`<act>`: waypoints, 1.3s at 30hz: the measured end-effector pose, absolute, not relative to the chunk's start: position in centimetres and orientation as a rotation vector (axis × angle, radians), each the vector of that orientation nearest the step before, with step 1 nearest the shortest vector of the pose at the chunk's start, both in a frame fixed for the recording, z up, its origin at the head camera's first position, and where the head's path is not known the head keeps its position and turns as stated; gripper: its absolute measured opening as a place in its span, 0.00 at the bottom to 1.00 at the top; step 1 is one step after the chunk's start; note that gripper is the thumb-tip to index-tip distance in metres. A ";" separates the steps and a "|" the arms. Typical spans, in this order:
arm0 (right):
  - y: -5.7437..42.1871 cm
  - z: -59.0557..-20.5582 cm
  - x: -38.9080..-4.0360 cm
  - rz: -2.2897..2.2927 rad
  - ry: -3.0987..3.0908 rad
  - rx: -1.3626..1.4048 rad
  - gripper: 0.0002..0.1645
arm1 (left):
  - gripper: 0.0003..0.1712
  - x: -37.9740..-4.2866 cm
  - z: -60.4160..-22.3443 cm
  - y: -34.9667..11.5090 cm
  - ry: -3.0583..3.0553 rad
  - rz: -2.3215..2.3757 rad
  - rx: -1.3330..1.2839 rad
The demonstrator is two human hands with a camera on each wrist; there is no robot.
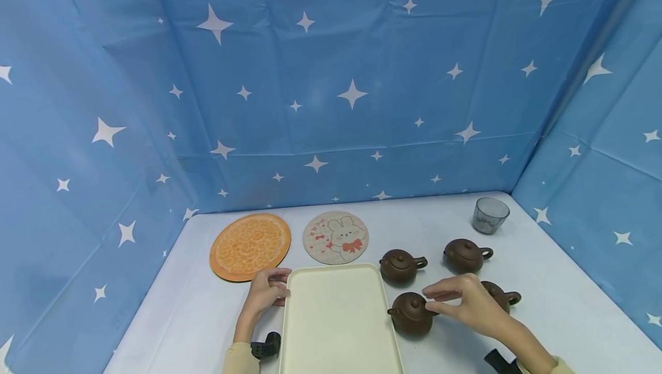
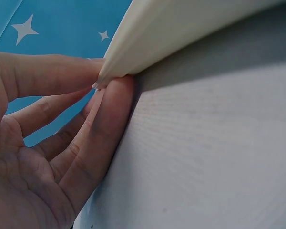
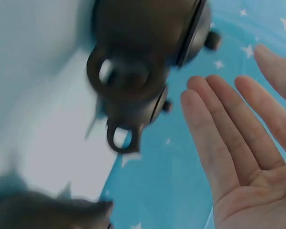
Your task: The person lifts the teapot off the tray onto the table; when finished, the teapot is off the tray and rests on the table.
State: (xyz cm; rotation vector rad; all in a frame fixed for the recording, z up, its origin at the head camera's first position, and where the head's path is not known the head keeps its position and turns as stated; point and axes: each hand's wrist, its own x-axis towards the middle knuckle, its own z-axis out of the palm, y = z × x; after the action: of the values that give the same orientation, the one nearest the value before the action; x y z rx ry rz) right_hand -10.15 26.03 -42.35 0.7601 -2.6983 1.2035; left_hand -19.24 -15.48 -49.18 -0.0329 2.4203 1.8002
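My left hand [image 1: 265,293] pinches the left edge of a cream rectangular tray [image 1: 336,322]. In the left wrist view, its thumb lies on the rim and a finger sits beneath, with that edge raised off the white cloth. My right hand [image 1: 470,302] hovers at the handle side of a dark brown teapot [image 1: 411,316] just right of the tray. Its fingers are extended and hold nothing; the right wrist view shows the palm [image 3: 248,200] apart from the teapot [image 3: 143,28]. Behind this hand, another teapot [image 1: 499,295] is partly hidden.
Two more brown teapots stand farther back, one near the tray's corner [image 1: 399,268] and one to its right [image 1: 464,256]. A clear glass [image 1: 489,216] is at the back right. An orange-slice placemat [image 1: 250,247] and a round rabbit mat [image 1: 331,239] lie behind the tray.
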 end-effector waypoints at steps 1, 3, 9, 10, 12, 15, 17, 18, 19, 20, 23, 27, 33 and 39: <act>25.7 -42.3 -9.9 1.226 -2.691 0.764 0.15 | 0.28 -19.2 -49.2 -15.5 2.421 1.801 -0.032; 25.3 -42.3 -9.5 1.258 -2.673 0.783 0.14 | 0.28 -19.2 -49.2 -15.5 2.419 1.803 -0.032; 24.2 -42.1 -8.5 1.047 -2.600 0.687 0.10 | 0.28 -19.2 -49.1 -15.4 2.419 1.803 -0.038; 24.1 -42.1 -8.4 1.013 -2.586 0.664 0.10 | 0.28 -19.2 -49.1 -15.5 2.419 1.805 -0.039; 23.9 -42.0 -8.2 0.989 -2.562 0.649 0.09 | 0.28 -19.2 -49.1 -15.5 2.418 1.810 -0.040; 23.5 -42.2 -7.9 1.032 -2.516 0.700 0.10 | 0.28 -19.2 -49.1 -15.5 2.417 1.812 -0.040; 23.3 -42.2 -7.7 1.077 -2.490 0.755 0.10 | 0.28 -19.2 -49.2 -15.5 2.419 1.806 -0.041; 23.1 -42.3 -7.5 1.098 -2.477 0.785 0.10 | 0.28 -19.2 -49.2 -15.5 2.420 1.802 -0.043; 23.0 -42.3 -7.4 1.127 -2.471 0.816 0.10 | 0.28 -19.1 -49.2 -15.5 2.420 1.801 -0.045; 22.9 -42.3 -7.2 1.155 -2.472 0.847 0.10 | 0.28 -19.1 -49.2 -15.5 2.420 1.800 -0.048; 22.5 -42.3 -6.8 1.237 -2.518 0.957 0.11 | 0.28 -19.1 -49.2 -15.4 2.420 1.799 -0.053; 22.0 -42.2 -6.3 1.439 -2.669 1.074 0.15 | 0.28 -19.1 -49.2 -15.4 2.420 1.800 -0.045; 21.4 -42.8 -5.8 1.630 -2.771 1.125 0.15 | 0.28 -19.1 -49.1 -15.5 2.414 1.809 -0.035; 20.8 -43.8 -5.3 1.708 -2.737 1.195 0.16 | 0.28 -19.0 -49.3 -15.5 2.415 1.805 -0.036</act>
State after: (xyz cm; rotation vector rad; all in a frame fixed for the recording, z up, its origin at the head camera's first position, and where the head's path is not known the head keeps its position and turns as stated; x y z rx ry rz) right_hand -5.30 20.81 -43.80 1.1949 -2.7367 1.7081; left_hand -19.04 -15.53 -49.26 -0.0358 2.4149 1.8054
